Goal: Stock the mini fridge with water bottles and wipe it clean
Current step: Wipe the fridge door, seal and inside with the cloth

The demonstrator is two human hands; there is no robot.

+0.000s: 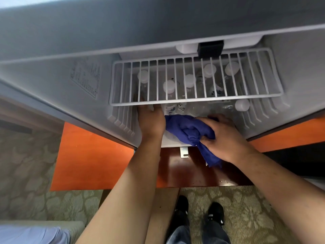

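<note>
Inside the mini fridge (pixel 299 71), capped water bottles (pixel 189 80) already stood beneath the wire shelf (pixel 197 99), so stocking appeared largely complete. The right hand (pixel 226 136) gripped a blue cloth (pixel 186 127) at the fridge floor. The left hand (pixel 151 118) reached beneath the shelf; its fingers were hidden. Wiping appeared unfinished.

Both bare arms reach forward; the left hand (pixel 151 118) lies flat, fingers straight; the right hand (pixel 223 136) grips a bunched blue cloth (pixel 190 128).
</note>
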